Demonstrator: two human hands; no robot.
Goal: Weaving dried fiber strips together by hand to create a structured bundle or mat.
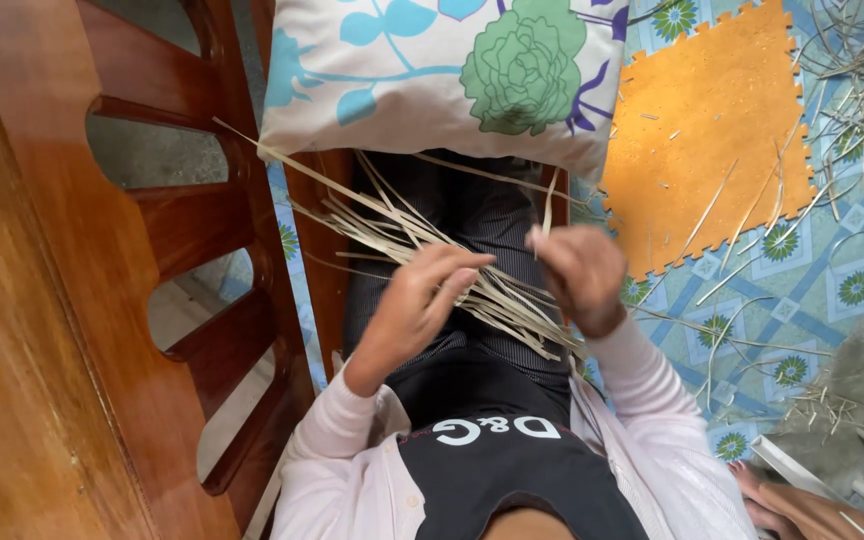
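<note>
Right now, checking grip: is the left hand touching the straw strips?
Touching: the head view shows the left hand fingers curled over the straw strips.

Single head-worn view; looks steeply down the wearer's own torso and lap; close range; reddish-brown varnished wooden chair (162, 250) at frame left; orange foam interlocking floor mat (712, 130) upper right.

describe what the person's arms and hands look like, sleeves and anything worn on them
Both arms wear long pale pink sleeves of soft knit fabric, pushed up so that they end just short of the wrists. The left hand and right hand are bare: no gloves, and no rings, watch or bracelet that this view shows. The sleeves are plain, without print or markings.
</note>
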